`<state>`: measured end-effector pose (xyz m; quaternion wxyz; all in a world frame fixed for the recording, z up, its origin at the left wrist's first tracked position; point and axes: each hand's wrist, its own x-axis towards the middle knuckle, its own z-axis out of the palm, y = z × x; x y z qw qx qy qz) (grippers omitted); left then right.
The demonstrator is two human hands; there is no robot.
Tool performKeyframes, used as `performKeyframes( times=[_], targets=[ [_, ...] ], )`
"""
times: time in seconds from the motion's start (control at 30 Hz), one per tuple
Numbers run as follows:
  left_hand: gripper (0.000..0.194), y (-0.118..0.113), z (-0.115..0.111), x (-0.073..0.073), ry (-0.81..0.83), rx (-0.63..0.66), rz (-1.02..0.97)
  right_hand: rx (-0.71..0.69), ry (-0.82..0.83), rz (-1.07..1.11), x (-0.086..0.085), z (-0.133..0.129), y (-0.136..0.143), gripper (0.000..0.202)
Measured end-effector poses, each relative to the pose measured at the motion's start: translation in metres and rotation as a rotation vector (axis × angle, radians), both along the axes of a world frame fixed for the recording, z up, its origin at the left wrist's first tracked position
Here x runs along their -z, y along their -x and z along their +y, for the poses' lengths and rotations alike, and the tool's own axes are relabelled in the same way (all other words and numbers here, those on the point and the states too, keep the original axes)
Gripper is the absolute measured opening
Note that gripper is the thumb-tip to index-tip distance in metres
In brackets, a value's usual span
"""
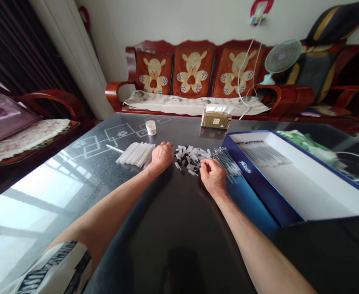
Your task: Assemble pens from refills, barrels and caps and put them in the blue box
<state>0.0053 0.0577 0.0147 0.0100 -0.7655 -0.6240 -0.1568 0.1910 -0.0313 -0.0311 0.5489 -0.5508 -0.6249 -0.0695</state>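
My left hand (pixel 162 156) is closed at the right end of a row of translucent white tubes (pixel 133 154); what its fingers hold, if anything, is hidden. My right hand (pixel 212 174) is pinched at the lower right edge of a pile of small black and clear caps (pixel 189 158); anything between its fingertips is too small to name. Just right of that hand lies a bunch of thin dark-tipped refills (pixel 227 160), beside the blue box. One white tube (pixel 114 148) lies apart, at the left of the row.
An open blue box (pixel 267 185) with a white inside holds more thin rods (pixel 263 153). Behind are a paper cup (pixel 151 128) and a tissue box (pixel 216 119). A green and white bag (pixel 309 146) lies beyond the blue box. A red sofa stands past the table.
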Motion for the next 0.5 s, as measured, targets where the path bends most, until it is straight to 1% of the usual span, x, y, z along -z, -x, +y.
performKeyframes(
  times=[0.03, 0.1, 0.17, 0.3, 0.5],
  targets=[
    [0.035, 0.004, 0.005, -0.006, 0.079, -0.041, 0.077, -0.005, -0.003, 0.002, 0.001, 0.0, 0.0, 0.013],
    [0.031, 0.011, 0.013, -0.016, 0.139, -0.076, 0.128, -0.017, -0.002, 0.009, 0.002, 0.001, 0.0, 0.014],
    [0.029, 0.015, 0.018, -0.021, 0.181, -0.107, 0.154, -0.026, 0.001, 0.017, 0.002, 0.002, 0.0, 0.014],
    [0.032, 0.012, 0.02, -0.02, 0.239, -0.141, 0.182, -0.027, 0.009, 0.02, 0.002, 0.002, 0.001, 0.014],
    [0.032, 0.005, 0.02, -0.016, 0.259, -0.118, 0.183, -0.032, 0.023, 0.039, 0.002, 0.003, 0.001, 0.014]
  ],
)
